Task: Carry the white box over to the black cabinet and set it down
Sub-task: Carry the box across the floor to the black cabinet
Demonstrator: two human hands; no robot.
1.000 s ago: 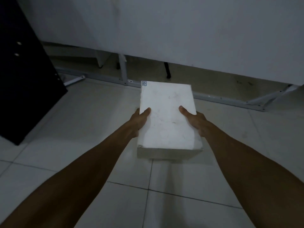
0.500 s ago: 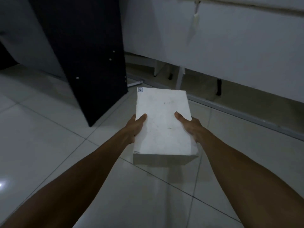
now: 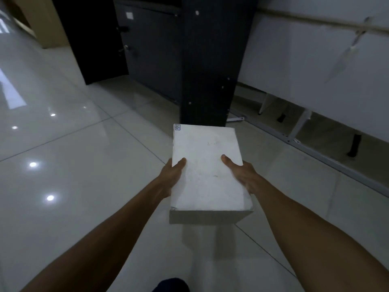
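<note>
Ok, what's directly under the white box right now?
Glossy floor tile with the box's faint reflection; the white box is held above it. Fingers beneath the box are hidden.

1. I see what looks like a bare office or storeroom: a glossy tiled floor (image 3: 69, 157) mirrors ceiling lights.
2. A black cabinet (image 3: 212, 60) stands ahead.
3. A white panel (image 3: 315, 66) on metal legs lines the right.
</note>
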